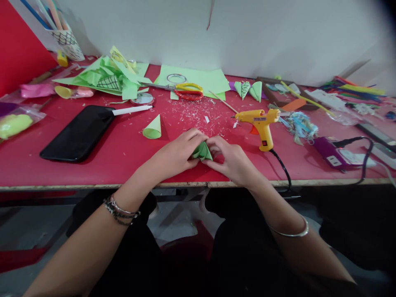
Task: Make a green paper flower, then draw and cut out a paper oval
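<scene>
Between my two hands, just above the front part of the red table (123, 169), is a rolled piece of green paper (202, 152). My left hand (182, 150) pinches it from the left, thumb below and fingers over the top. From the right, my right hand (230, 159) grips its edge with thumb and fingertips. Part of the paper is hidden by the fingers. A light green paper cone (153, 128) lies to the left of my left hand. A yellow hot glue gun (258, 121) rests on its side beyond my right hand, its black cord running over the table's edge.
A black phone (80, 134) with a white pen (133, 110) lies left. Behind are crumpled green papers (102, 76), scissors (188, 90), paper scraps and finished-looking cones (256, 90). A purple power adapter (334, 154) with cables, yarn (298, 126) and pipe cleaners (355, 88) lie right.
</scene>
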{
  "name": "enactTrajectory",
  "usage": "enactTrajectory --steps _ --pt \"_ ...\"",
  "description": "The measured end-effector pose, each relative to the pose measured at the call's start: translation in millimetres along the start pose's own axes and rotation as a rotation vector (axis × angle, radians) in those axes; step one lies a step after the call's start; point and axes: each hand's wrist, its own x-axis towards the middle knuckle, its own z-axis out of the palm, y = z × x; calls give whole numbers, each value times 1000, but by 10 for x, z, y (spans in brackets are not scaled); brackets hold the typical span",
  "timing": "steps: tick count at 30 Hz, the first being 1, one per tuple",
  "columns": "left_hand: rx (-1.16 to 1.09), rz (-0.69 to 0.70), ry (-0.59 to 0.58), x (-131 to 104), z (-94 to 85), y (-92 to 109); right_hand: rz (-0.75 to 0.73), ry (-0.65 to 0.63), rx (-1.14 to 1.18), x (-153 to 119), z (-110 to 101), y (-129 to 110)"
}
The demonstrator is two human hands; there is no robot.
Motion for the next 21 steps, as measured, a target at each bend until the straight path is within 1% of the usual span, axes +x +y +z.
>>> enactTrajectory --steps 4,11,15,21 --pt "25 -3 12 4 22 -9 17 -7 -3 5 -5 7" --pt "46 -8 42 13 52 -11 -14 -24 38 12 -26 -7" --pt "45 -6 35 10 39 -1 2 -31 42 7 -25 -18" --pt "49 1 4 3 7 22 14 -7 51 2 3 -27"
